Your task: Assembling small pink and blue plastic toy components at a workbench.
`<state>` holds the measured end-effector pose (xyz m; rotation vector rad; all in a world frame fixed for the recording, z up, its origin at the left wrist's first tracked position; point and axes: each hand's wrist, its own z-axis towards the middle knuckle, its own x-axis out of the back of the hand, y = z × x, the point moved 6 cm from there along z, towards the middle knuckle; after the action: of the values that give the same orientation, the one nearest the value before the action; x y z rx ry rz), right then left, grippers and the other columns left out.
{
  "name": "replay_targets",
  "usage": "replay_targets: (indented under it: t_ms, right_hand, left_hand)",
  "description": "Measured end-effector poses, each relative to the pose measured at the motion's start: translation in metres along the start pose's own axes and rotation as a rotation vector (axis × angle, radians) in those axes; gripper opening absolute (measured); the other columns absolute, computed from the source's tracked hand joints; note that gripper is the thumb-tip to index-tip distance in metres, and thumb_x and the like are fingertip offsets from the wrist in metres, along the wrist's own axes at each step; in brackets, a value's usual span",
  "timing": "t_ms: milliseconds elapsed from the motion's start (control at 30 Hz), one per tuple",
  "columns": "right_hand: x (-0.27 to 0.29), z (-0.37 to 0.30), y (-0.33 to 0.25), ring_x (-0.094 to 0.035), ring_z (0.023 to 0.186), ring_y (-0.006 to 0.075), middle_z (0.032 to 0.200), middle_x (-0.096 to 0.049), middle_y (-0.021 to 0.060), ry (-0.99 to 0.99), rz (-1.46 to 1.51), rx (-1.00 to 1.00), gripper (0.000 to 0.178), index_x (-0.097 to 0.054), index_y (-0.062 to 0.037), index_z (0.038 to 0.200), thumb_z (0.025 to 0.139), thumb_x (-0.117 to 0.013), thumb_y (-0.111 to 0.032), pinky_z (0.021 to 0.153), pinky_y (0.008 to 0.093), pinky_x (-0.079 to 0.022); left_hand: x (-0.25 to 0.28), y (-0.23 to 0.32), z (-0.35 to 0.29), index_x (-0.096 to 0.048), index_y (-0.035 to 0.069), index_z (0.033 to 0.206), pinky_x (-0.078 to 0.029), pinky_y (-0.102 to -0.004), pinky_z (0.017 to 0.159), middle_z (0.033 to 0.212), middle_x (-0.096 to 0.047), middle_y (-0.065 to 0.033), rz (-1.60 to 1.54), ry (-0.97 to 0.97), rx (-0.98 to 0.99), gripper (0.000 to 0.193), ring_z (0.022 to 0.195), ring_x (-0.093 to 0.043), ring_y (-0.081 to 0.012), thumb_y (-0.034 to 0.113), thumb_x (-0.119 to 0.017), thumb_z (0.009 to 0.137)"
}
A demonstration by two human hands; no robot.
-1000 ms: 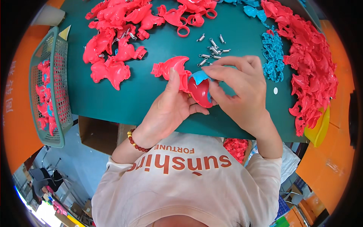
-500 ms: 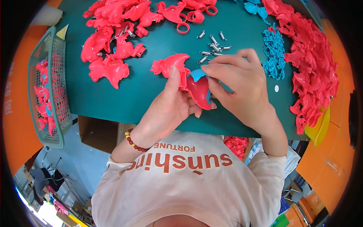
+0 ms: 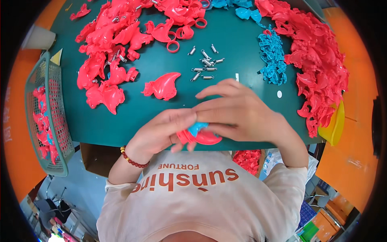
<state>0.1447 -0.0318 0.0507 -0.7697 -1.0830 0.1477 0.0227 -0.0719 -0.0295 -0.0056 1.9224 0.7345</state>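
Observation:
Close to the table's near edge, my left hand [image 3: 164,130] is closed round a red curved plastic shell [image 3: 209,138]. A blue plastic piece [image 3: 197,128] sits in the shell, partly covered by fingers. My right hand [image 3: 242,111] reaches over it from the right, slightly blurred, its thumb and forefinger closed about the blue piece and their tips against my left thumb. Beyond my hands, a separate red shell half [image 3: 164,86] lies on the green table. Several small metal springs [image 3: 207,62] are scattered farther back.
Red shells [image 3: 107,36] are heaped at back left, more red parts [image 3: 322,68] at right. Small blue parts [image 3: 273,56] lie beside the right heap. A green basket [image 3: 49,117] with red-and-blue pieces stands left, near a white cup [image 3: 39,37]. A yellow tray [image 3: 333,125] is at right.
My hands have drawn the shell toward my body and turned it, so it is more covered. The separate shell half stays on the table. The whole view has shifted a little.

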Motion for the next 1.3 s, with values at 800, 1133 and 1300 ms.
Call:
replay_targets:
  t_ms: [800, 1133, 1300]
  right_hand:
    - [0.046, -0.063, 0.087, -0.056, 0.086, 0.0086, 0.099, -0.061, 0.003, 0.384, 0.831, -0.663, 0.037, -0.05, -0.0003, 0.115, 0.081, -0.063, -0.011, 0.074, 0.0241, -0.044]
    - [0.002, -0.02, 0.023, -0.053, 0.088, 0.0157, 0.102, -0.055, 0.0078, 0.461, 0.27, -0.511, 0.071, -0.038, -0.0033, 0.131, 0.069, -0.072, -0.005, 0.073, 0.0261, -0.043]
    - [0.008, -0.023, 0.019, -0.055, 0.089, 0.0199, 0.107, -0.055, 0.0098, 0.436, -0.209, -0.446, 0.078, -0.044, -0.0033, 0.128, 0.057, -0.077, -0.004, 0.077, 0.0282, -0.044]
  left_hand:
    - [-0.011, 0.021, 0.004, -0.024, -0.005, 0.134, -0.058, -0.0396, 0.067, 0.128, -0.041, -0.0245, -0.195, -0.157, -0.417, 0.064, 0.107, -0.053, -0.0415, 0.027, -0.054, 0.088]
    - [-0.007, 0.013, 0.002, -0.024, -0.005, 0.134, -0.057, -0.0375, 0.07, 0.125, -0.044, -0.0246, -0.358, -0.037, -0.408, 0.058, 0.107, -0.053, -0.0408, 0.025, -0.049, 0.091]
    - [-0.009, 0.013, -0.001, -0.024, -0.004, 0.134, -0.057, -0.0408, 0.07, 0.125, -0.044, -0.0254, -0.256, -0.076, -0.351, 0.057, 0.108, -0.052, -0.0414, 0.023, -0.049, 0.091]
